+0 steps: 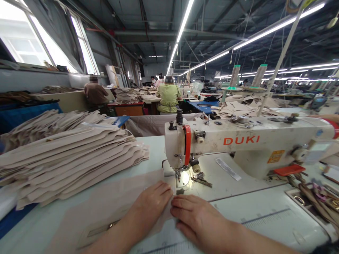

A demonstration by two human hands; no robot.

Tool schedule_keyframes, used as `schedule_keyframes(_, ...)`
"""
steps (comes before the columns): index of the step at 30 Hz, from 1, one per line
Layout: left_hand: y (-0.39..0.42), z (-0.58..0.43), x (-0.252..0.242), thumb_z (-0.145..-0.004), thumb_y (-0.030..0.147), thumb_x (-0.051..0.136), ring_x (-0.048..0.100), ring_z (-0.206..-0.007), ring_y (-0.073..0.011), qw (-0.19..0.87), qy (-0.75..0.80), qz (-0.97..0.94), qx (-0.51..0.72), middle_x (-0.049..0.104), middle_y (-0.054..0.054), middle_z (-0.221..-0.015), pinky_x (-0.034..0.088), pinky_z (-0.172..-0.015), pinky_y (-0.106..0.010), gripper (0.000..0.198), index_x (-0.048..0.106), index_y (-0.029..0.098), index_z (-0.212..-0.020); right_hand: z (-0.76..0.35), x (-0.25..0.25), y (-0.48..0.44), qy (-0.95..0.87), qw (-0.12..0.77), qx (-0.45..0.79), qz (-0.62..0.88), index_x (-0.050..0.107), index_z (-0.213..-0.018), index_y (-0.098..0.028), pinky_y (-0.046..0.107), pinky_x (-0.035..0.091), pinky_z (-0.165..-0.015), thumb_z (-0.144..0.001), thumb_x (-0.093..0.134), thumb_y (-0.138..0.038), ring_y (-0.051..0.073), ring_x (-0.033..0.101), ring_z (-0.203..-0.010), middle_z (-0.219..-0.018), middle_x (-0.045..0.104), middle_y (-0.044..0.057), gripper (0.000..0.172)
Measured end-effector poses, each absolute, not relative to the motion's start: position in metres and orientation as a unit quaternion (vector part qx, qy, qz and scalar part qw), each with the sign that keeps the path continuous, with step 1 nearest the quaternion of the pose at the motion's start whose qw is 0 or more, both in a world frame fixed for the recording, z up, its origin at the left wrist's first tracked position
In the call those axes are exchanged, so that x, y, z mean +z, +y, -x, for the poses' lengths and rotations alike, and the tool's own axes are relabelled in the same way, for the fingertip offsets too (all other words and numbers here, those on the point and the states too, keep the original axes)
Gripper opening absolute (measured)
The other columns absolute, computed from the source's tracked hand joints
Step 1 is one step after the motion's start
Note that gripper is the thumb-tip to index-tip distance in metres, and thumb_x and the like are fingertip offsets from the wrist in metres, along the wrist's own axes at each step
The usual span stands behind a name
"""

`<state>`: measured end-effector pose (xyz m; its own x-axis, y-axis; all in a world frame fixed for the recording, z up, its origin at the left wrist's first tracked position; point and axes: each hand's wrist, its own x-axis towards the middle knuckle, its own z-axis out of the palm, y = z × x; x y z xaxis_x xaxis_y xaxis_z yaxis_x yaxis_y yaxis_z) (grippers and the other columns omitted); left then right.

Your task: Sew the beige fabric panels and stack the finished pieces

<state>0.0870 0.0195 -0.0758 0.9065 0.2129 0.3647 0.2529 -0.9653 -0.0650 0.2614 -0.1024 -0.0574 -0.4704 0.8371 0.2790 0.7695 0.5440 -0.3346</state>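
Head view | L hand [152,201] + R hand [197,220]: flat, fingers out, nothing clasped, pressing cloth [106,208] down | cloth under both palms, edge just ahead of fingertips at foot [178,179] | step (judged): aligning edge at foot; next move calls for even 2-hand feed | machine [251,141] reads "DUKI"; yellow sticker illegible | stack [71,155] well left of L hand

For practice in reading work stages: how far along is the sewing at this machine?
Done: no finished seam shows. In hand: left hand and right hand press one beige piece flat by the presser foot of the sewing machine. Left: perhaps the large stack of similar pieces beside it.
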Motion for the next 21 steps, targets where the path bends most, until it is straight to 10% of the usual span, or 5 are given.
schedule_keyframes(21,0.011,-0.078,-0.076,-0.096,0.016,0.037,0.066,-0.103,-0.0188,0.108,-0.141,0.959,-0.22,0.07,-0.008,-0.114,0.055,-0.092,-0.033,0.034,0.065,0.015,-0.116,-0.278,-0.057,-0.065,-0.842,0.15,-0.062,0.514,0.066,-0.092,-0.015,0.03,0.043,-0.084,-0.093,0.051,-0.017,0.021,0.055,-0.088,-0.086,0.064,0.006,0.015)
